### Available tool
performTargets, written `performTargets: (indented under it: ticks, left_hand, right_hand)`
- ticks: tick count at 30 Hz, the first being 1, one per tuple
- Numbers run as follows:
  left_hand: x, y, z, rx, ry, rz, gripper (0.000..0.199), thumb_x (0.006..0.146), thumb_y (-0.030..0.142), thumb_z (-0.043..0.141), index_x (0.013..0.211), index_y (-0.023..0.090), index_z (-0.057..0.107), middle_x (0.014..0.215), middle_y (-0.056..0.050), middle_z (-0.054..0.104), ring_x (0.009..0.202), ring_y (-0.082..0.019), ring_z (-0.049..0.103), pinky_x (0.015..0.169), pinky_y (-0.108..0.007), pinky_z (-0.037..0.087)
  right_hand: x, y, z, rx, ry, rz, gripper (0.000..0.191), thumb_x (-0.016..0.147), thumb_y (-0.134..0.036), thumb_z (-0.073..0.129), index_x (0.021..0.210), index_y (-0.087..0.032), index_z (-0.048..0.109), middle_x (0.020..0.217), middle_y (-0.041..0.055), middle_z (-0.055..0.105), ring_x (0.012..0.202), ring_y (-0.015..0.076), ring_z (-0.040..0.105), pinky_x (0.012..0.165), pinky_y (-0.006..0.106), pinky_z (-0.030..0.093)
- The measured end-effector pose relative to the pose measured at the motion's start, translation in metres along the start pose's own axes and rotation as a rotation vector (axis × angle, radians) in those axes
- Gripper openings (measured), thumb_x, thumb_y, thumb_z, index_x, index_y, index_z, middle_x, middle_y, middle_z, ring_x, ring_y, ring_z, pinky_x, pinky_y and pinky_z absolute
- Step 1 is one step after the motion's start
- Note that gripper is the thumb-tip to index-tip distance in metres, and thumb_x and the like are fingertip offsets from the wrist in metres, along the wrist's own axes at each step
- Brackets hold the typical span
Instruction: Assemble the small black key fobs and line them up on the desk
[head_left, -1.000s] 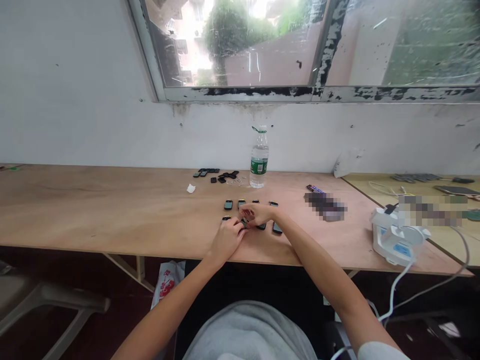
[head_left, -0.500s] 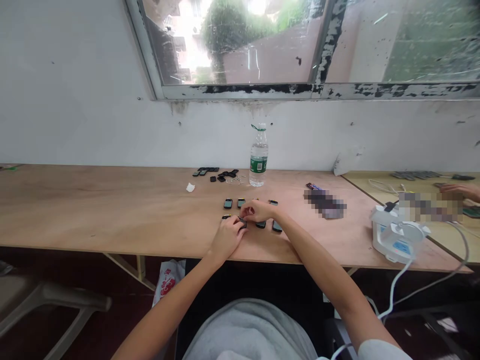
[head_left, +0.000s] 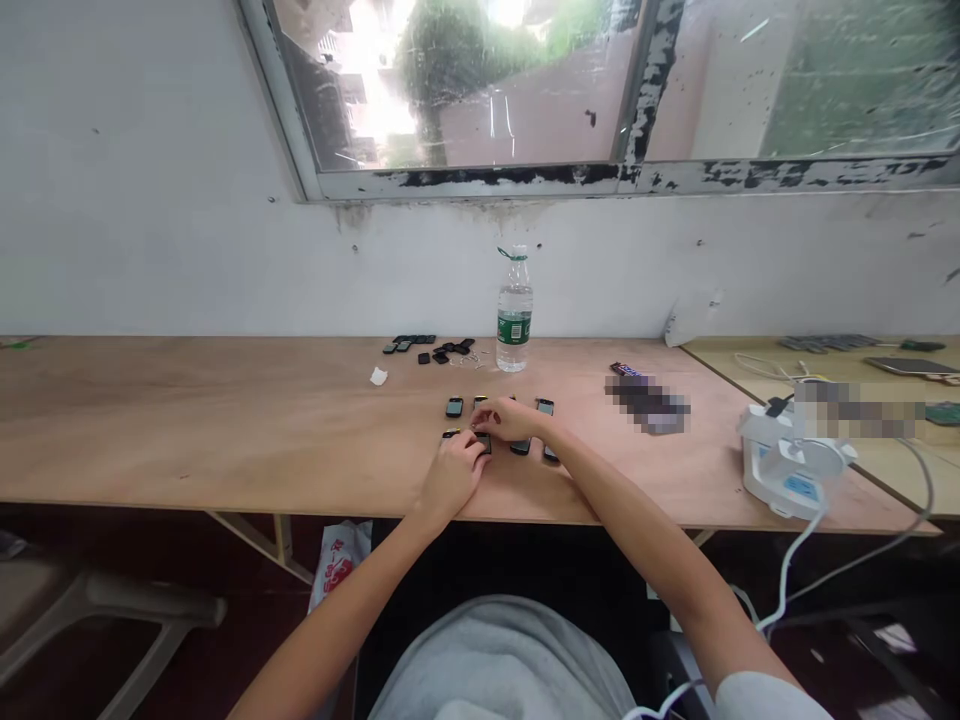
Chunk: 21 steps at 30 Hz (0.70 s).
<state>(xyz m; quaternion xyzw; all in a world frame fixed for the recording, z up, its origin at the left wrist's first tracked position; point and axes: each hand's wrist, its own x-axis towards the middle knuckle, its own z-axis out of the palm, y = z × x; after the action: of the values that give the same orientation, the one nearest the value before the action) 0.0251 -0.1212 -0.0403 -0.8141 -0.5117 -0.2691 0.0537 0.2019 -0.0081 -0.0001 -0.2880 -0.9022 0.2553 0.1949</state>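
Several small black devices with dark screens lie in two rows on the wooden table [head_left: 187, 420]; one at the row's left end [head_left: 454, 406] and one at the right [head_left: 544, 407] show clearly. My left hand [head_left: 453, 475] and my right hand [head_left: 510, 420] meet over one small black device [head_left: 482, 441] in the near row, fingertips pinched on it together. Part of the near row is hidden under my hands.
A water bottle [head_left: 514, 312] stands behind the rows. More small black parts [head_left: 435, 348] and a white scrap [head_left: 379, 376] lie at the back. A white machine [head_left: 787, 462] with cables sits at right. A second table [head_left: 847, 352] adjoins on the right.
My hands stay on the same small device with only slight finger shifts. The view drifted a little. Another person's hand seen briefly at the far right is gone.
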Motion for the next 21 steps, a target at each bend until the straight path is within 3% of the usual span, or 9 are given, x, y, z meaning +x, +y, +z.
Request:
performTargets:
  ticks: [6,12,16,21]
  left_hand:
    - [0.000,0.000,0.000,0.005,0.008,0.009,0.009,0.098,0.018,0.068,0.101,0.019,0.076,0.104,-0.006,0.069,0.093,-0.024,0.065,0.089,-0.039,0.054]
    - [-0.001,0.000,0.000,-0.004,0.009,0.003,0.012,0.100,0.018,0.064,0.101,0.020,0.075,0.105,-0.006,0.069,0.094,-0.023,0.064,0.089,-0.038,0.053]
    - [-0.001,0.001,-0.003,0.034,0.016,0.018,0.010,0.099,0.018,0.064,0.101,0.020,0.074,0.105,-0.007,0.068,0.094,-0.024,0.063,0.090,-0.040,0.051]
    - [0.006,0.015,-0.007,0.003,0.030,0.111,0.009,0.099,0.020,0.067,0.100,0.021,0.075,0.108,-0.006,0.069,0.101,-0.024,0.062,0.094,-0.041,0.048]
  right_hand:
    - [-0.001,0.007,-0.003,-0.073,0.100,0.080,0.024,0.096,-0.023,0.067,0.118,-0.018,0.076,0.093,0.0056,0.078,0.076,0.0163,0.066,0.065,0.024,0.046]
    - [0.002,0.011,0.001,-0.065,0.061,0.080,0.014,0.092,-0.026,0.072,0.100,-0.017,0.079,0.093,0.0057,0.079,0.079,0.0174,0.070,0.067,0.023,0.048]
    - [-0.003,0.021,-0.015,-0.041,0.058,0.055,0.015,0.089,-0.022,0.067,0.095,-0.016,0.080,0.087,0.0046,0.077,0.073,0.0158,0.065,0.064,0.024,0.046]
    - [-0.026,0.035,-0.052,0.134,-0.176,0.106,0.036,0.069,-0.008,0.063,0.101,-0.015,0.080,0.097,0.0057,0.078,0.082,0.0174,0.069,0.068,0.023,0.051]
